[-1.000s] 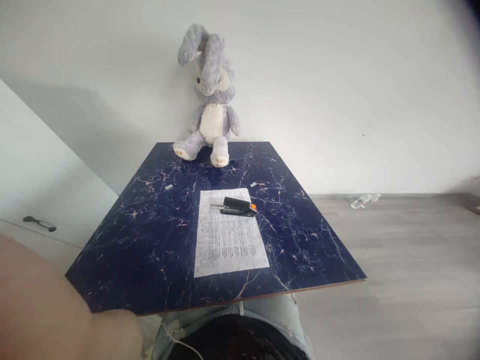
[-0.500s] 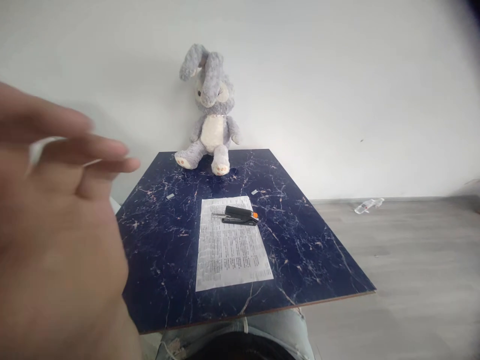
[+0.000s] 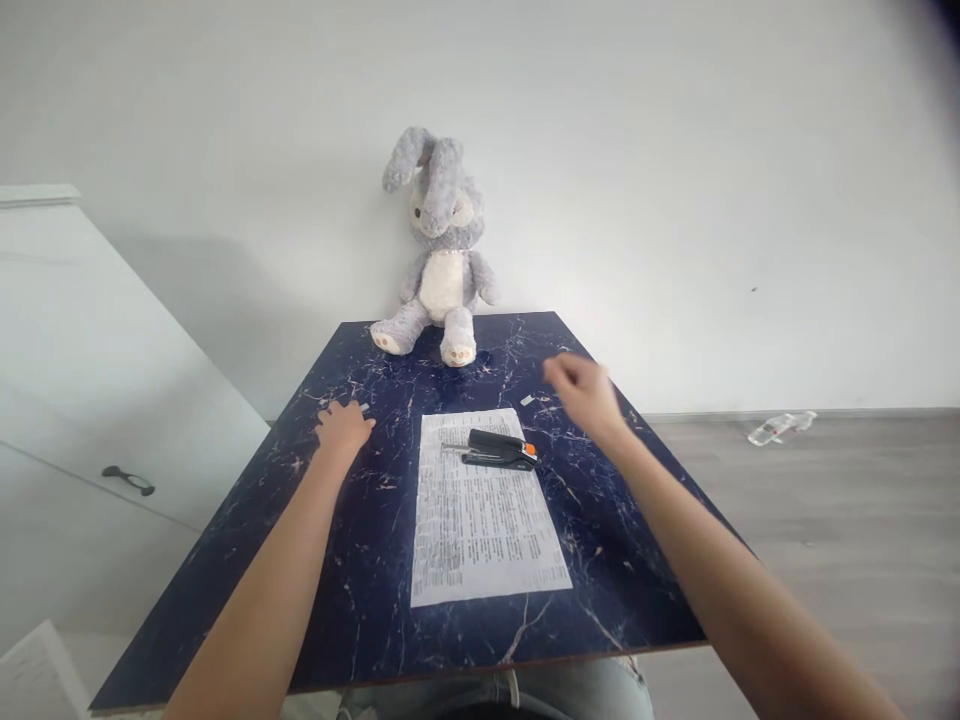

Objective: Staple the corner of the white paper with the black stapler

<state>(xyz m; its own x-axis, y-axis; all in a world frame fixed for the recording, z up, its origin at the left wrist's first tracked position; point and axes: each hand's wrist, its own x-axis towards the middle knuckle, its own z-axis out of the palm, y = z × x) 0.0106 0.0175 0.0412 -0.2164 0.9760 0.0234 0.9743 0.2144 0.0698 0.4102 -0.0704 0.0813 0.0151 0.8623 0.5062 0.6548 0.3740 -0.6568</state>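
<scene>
My left hand (image 3: pixel 343 428) rests palm down on the left part of the dark blue marbled table (image 3: pixel 360 560). Its fingers are spread, and a small grey-white strip (image 3: pixel 364 407) shows beside the fingertips. Over the right side, my right hand (image 3: pixel 583 388) is curled closed and slightly blurred; I see nothing in it. Another small strip (image 3: pixel 526 400) lies just left of that hand, apart from it. Between the hands, a black stapler (image 3: pixel 499 450) with an orange end lies on a printed sheet of paper (image 3: pixel 487 560).
A grey plush rabbit (image 3: pixel 444 285) sits at the table's far edge against the white wall (image 3: pixel 675 200). To the left stands a white cabinet (image 3: pixel 90 350) with a dark handle. A clear plastic item (image 3: pixel 780 428) lies on the grey floor at right.
My left hand has gone from close in front of the camera down onto the table at left. My right hand has come into view over the right side. The view has shifted a little.
</scene>
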